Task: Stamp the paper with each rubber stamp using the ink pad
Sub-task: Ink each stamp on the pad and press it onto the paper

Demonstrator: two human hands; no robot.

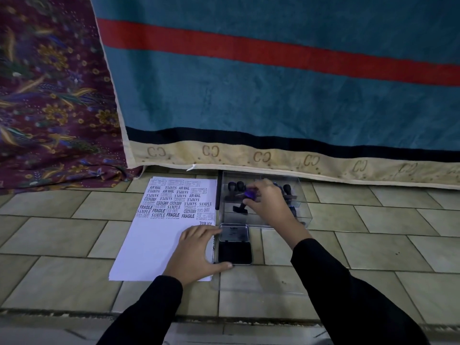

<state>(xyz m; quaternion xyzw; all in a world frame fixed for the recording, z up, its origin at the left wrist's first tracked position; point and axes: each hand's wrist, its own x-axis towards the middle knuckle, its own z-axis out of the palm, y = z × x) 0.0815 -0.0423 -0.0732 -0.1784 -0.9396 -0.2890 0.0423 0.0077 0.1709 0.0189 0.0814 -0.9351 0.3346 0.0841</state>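
A white sheet of paper (154,247) lies on the tiled floor, its far half covered with stamped words. My left hand (196,252) rests flat on the paper's right edge, thumb touching the open ink pad (235,253), whose lid (234,232) is folded back. To the right stands a clear plastic box (302,215) holding several dark rubber stamps (236,187). My right hand (268,202) reaches into the box and pinches a purple-handled stamp (250,194). Another black stamp (240,209) lies on its side just below it.
A teal blanket (273,95) with a red stripe hangs right behind the box and paper. Patterned maroon cloth (49,95) lies at the left. A clear lid (258,282) lies flat on the tiles in front of the ink pad.
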